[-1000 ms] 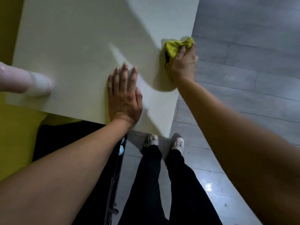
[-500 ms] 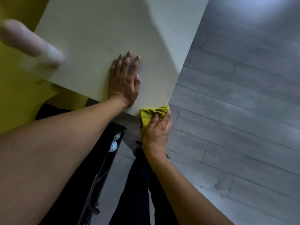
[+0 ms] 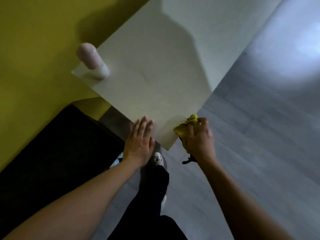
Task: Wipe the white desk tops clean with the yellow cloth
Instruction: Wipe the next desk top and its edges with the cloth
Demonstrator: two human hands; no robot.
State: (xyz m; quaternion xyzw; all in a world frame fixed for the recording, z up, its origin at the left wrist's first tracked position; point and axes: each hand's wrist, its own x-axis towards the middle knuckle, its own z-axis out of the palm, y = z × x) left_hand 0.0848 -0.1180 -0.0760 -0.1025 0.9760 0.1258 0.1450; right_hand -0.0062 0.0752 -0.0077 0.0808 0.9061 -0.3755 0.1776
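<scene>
your right hand (image 3: 199, 141) grips the bunched yellow cloth (image 3: 184, 128) at the near corner of the white table (image 3: 155, 80); your left hand (image 3: 140, 141) rests flat, fingers straight, on the edge; press the cloth flat and overlap strokes; mind the pink bottle (image 3: 92, 60).

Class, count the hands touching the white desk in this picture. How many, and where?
2. The left hand lies flat at the desk's near edge, fingers straight. The right hand grips the yellow cloth at the near corner; contact beneath it is hidden.
</scene>
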